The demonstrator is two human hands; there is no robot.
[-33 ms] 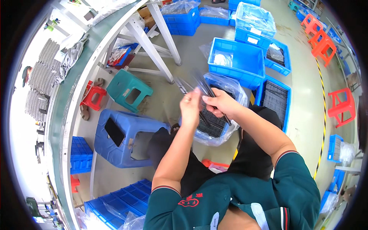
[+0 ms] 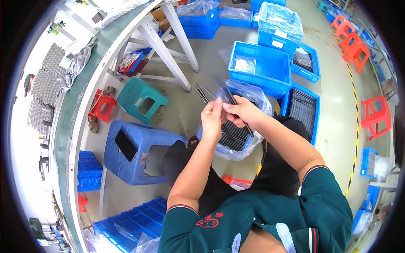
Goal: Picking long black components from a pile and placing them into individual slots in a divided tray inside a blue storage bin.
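Note:
My left hand [image 2: 212, 118] is closed on thin dark rods [image 2: 201, 93], whose far ends fan out past the fingers. Close beside it, fingers almost touching, my right hand [image 2: 241, 112] grips a bundle of black rods [image 2: 228, 93]. The far ends of this bundle are smeared by motion, and its near ends stick out below the hand. Beneath both hands, a container lined with a clear plastic bag [image 2: 262, 98] holds rows of similar black rods [image 2: 233, 139]. My hands hide part of them.
A blue plastic stool [image 2: 154, 135] carrying a black phone [image 2: 125, 145] stands left, with a green stool [image 2: 139, 98] beyond. Ahead is a blue crate [image 2: 270, 69] with clear plastic inside. A crate of dark rods [image 2: 302, 107] sits right. The green-topped workbench [image 2: 67, 126] runs along the left.
My left hand has shifted slightly nearer to me, and its rods have moved with it. My right hand stays almost in the same place, still gripping its bundle.

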